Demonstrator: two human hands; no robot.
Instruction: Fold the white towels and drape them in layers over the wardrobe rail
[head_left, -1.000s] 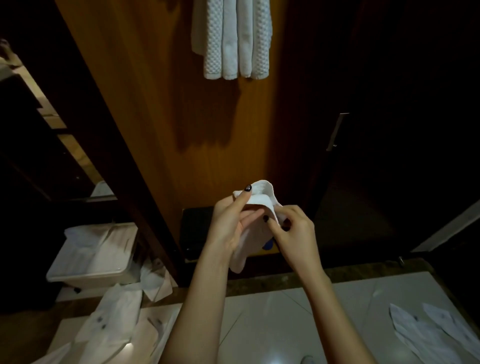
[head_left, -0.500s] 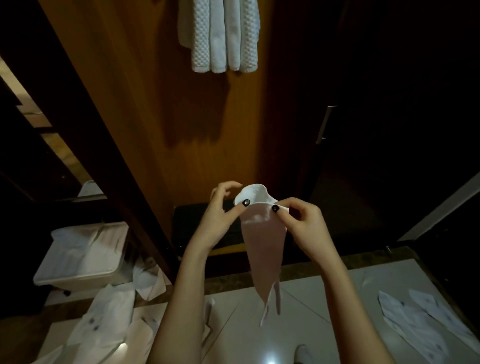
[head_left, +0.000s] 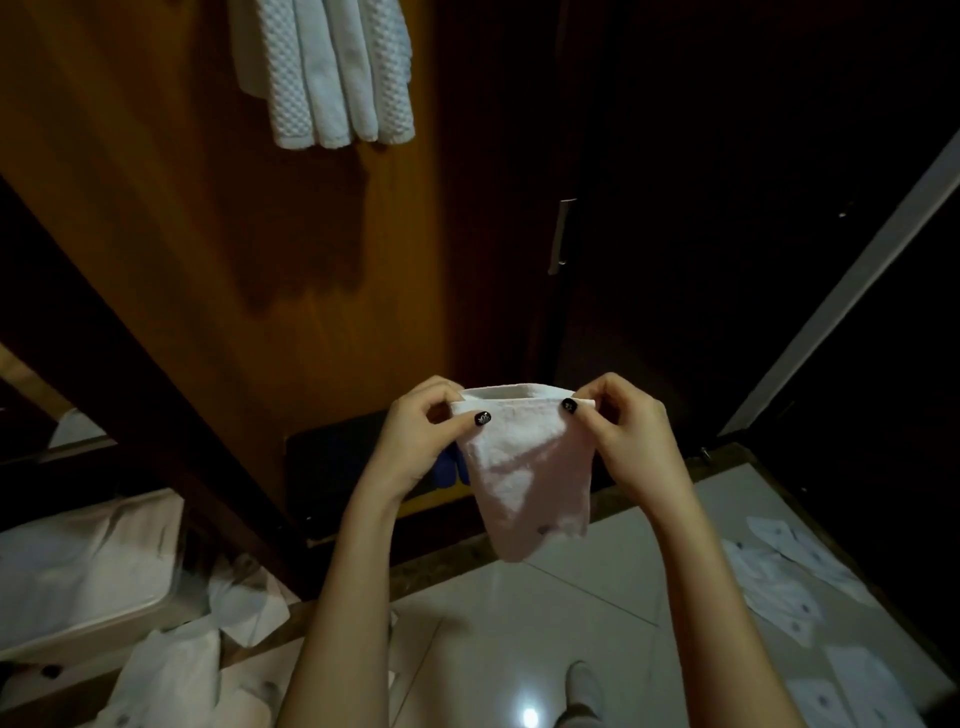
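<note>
A small white towel (head_left: 524, 462) hangs in front of me, folded over along its top edge. My left hand (head_left: 421, 441) pinches the top left corner between thumb and fingers. My right hand (head_left: 623, 436) pinches the top right corner. The cloth is stretched flat between both hands and tapers down to a loose bottom end. Several folded white towels (head_left: 332, 73) hang side by side at the top of the wooden wardrobe; the rail itself is out of view.
The wardrobe's wooden back panel (head_left: 234, 249) stands ahead, a dark door with a metal handle (head_left: 560, 234) to its right. A white bin (head_left: 78, 571) with cloth sits lower left. White cloths (head_left: 779, 587) lie scattered on the tiled floor (head_left: 571, 613).
The towel's long hanging tail has been taken up, so the cloth is shorter and wider. My hands have moved apart along its top edge.
</note>
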